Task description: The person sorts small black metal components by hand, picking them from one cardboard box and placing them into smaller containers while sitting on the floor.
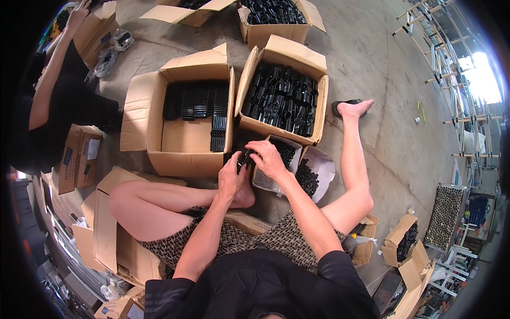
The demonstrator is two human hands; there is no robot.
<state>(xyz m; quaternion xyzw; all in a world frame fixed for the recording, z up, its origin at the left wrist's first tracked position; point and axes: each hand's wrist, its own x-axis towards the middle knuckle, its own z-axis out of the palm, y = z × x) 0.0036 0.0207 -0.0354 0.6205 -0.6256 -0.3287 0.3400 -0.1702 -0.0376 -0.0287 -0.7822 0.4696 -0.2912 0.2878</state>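
Note:
Between my legs, my left hand (230, 173) is closed on a small black plastic part (244, 158). My right hand (269, 160) bends over the same part from the other side, its fingertips against it; the fingers hide much of its shape. Just right of my hands sit a small open box of small black pieces (287, 154) and a pale bag or box (325, 169) with more small black pieces (307, 178). Ahead stands an open carton (186, 137) with black parts (194, 101) stacked in neat rows. Beside it, another carton (322, 109) is full of glossy black clamp-like parts (281, 98).
Further cartons of black parts (273, 11) stand at the far side. Another person's arm (50, 85) is at the left, near a closed carton (79, 159). Flattened cardboard (114, 223) lies by my left leg. Metal racks (451, 69) line the right; a small carton (406, 242) sits lower right.

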